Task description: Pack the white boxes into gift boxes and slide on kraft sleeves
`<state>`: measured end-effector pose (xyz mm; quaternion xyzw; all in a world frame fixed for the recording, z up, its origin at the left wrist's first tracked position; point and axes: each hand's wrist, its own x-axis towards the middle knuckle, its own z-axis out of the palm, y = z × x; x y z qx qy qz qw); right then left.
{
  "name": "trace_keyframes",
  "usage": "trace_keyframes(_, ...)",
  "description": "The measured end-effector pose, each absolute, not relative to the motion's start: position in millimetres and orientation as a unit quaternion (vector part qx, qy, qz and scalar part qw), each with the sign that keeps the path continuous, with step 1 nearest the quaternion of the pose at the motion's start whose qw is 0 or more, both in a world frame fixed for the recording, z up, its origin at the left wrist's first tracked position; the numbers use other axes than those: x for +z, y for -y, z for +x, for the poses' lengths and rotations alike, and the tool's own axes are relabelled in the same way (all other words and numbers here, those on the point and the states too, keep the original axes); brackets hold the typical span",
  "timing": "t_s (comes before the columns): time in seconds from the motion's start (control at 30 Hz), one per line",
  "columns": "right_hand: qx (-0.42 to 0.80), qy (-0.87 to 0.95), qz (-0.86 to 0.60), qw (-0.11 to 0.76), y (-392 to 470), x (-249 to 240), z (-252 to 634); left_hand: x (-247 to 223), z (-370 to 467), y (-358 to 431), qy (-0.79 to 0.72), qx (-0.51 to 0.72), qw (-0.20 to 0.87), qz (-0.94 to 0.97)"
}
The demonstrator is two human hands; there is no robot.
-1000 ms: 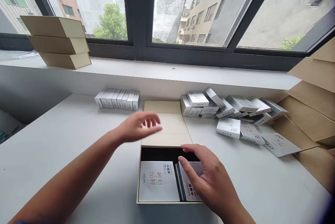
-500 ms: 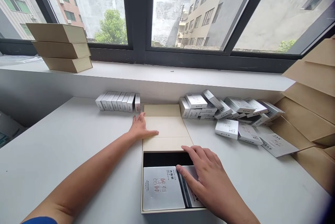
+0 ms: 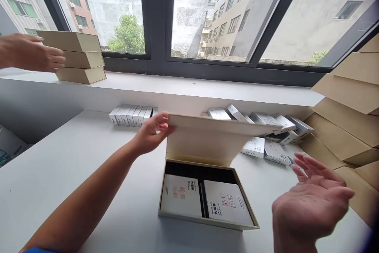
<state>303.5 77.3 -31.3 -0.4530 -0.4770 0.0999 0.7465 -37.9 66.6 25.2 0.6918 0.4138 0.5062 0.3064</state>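
Open box (image 3: pixel 204 225) at lower centre of frame, on the white table (image 3: pixel 59 174). Inside, 2 silver cartons (image 3: pixel 182 197) lie flat, side by side, a dark strip between them and a dark gap behind. Lid (image 3: pixel 204 142) stands raised at the back, its right end blurred.

Left hand (image 3: pixel 152 132) pinches the lid at its left edge, fingers closed on the board. Right hand (image 3: pixel 310 197), lower right, is wide, palm up, holding nothing.

Risks, as I judge them: a lid gripped at 1 side only may twist or slip; with the right hand off the box, a tug could drag it askew; cartons could slide into that rear gap if jolted. The lid's right end overlaps the carton heap (image 3: pixel 278 154) in view (contact: cannot tell), so a snag is possible.

Upper left: a co-worker's hand (image 3: pixel 38 53) before 3 stacked boxes (image 3: pixel 81 59); a knock there could topple them.
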Motion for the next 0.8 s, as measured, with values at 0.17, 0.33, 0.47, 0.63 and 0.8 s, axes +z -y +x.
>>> trace_keyframes(0.17,0.256,0.453,-0.489,0.701,-102,-27,350,96,-49,15,-0.346,0.073,0.444,0.823)
trace_keyframes(0.33,0.354,0.518,-0.499,0.598,-109,-41,355,58,-1,15,-0.389,0.066,0.312,0.864)
trace_keyframes(0.47,0.394,0.585,-0.521,0.48,-113,-58,343,-3,40,-17,-0.424,0.034,0.175,0.888)
trace_keyframes(0.63,0.432,0.601,-0.547,0.391,-110,-65,317,-22,37,-36,-0.413,0.045,0.133,0.9)
trace_keyframes(0.8,0.521,0.519,-0.515,0.441,-99,-72,275,-2,42,-24,-0.475,0.002,0.142,0.868)
